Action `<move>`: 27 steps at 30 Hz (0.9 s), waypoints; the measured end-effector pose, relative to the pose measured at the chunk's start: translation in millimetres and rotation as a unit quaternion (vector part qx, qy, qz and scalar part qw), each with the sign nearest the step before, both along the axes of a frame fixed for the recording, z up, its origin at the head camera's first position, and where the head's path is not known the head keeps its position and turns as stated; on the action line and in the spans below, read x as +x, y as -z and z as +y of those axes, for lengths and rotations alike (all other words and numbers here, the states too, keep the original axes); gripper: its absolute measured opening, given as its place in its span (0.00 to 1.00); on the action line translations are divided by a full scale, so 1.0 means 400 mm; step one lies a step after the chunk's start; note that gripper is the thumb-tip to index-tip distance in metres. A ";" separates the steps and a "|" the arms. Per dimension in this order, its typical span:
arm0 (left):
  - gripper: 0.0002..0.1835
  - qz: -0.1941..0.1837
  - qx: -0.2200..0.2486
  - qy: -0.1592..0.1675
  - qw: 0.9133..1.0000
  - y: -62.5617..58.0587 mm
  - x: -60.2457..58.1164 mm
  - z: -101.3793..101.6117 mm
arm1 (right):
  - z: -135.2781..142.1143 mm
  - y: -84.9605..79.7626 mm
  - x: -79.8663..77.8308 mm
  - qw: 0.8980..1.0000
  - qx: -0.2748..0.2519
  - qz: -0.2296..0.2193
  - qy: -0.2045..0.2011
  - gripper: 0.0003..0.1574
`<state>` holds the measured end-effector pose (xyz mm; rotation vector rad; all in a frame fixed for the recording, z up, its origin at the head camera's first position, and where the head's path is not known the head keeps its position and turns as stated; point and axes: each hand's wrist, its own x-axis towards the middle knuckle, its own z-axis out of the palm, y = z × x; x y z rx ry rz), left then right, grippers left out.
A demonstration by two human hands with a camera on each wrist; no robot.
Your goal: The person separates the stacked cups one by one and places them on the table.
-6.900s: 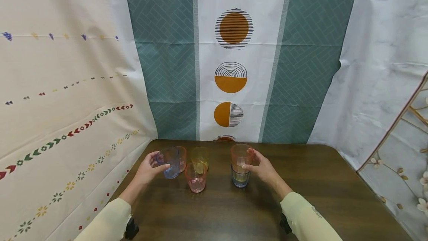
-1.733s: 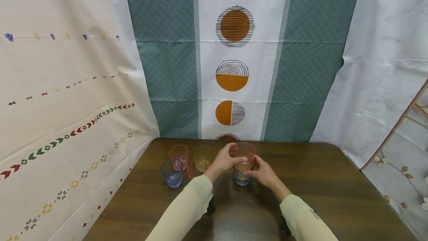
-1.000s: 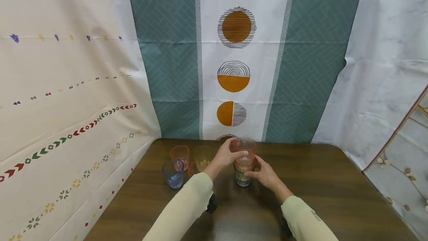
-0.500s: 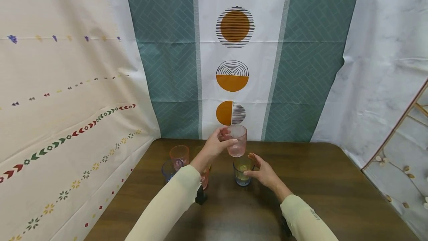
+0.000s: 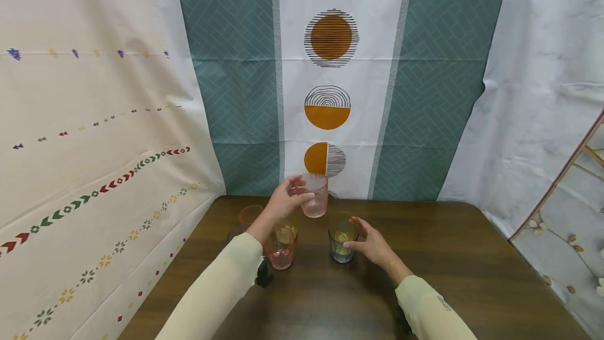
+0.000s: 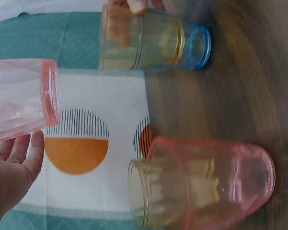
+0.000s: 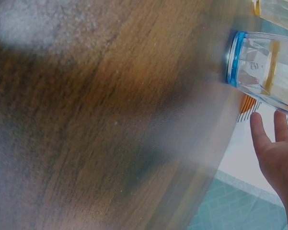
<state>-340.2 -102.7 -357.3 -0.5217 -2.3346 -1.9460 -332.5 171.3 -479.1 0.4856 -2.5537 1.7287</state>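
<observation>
Left hand [image 5: 286, 199]: fingers gripping clear pink tapered tumbler [image 5: 317, 201], above brown wooden counter [image 5: 340, 298]. Right hand [image 5: 371, 240]: fingers round clear yellow-in-blue tumbler stack [image 5: 341, 251].

Pale cream sleeves [image 5: 217, 282], black wrist pieces [image 5: 264, 275], small dark lettering [image 5: 444, 303]

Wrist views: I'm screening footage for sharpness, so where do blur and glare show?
Left wrist: grain of the table smeared, base edge of the held pink cup crisper; right wrist: pale glare patch at the picture's upper left, grain readable lower down.
</observation>
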 end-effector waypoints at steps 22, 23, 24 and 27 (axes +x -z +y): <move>0.43 -0.021 0.017 -0.114 0.993 -0.065 0.051 -0.294 | -0.001 0.004 -0.001 1.000 -0.001 -0.014 0.007 0.56; 0.43 -0.022 0.020 -0.120 0.992 -0.063 0.050 -0.308 | -0.001 0.002 0.000 1.000 -0.002 -0.015 0.007 0.56; 0.43 -0.022 0.023 -0.126 0.992 -0.060 0.050 -0.321 | -0.001 0.001 0.000 1.000 -0.001 -0.016 0.009 0.56; 0.44 -0.027 0.032 -0.147 0.988 -0.050 0.047 -0.359 | -0.001 -0.003 0.001 1.000 0.001 -0.016 0.013 0.55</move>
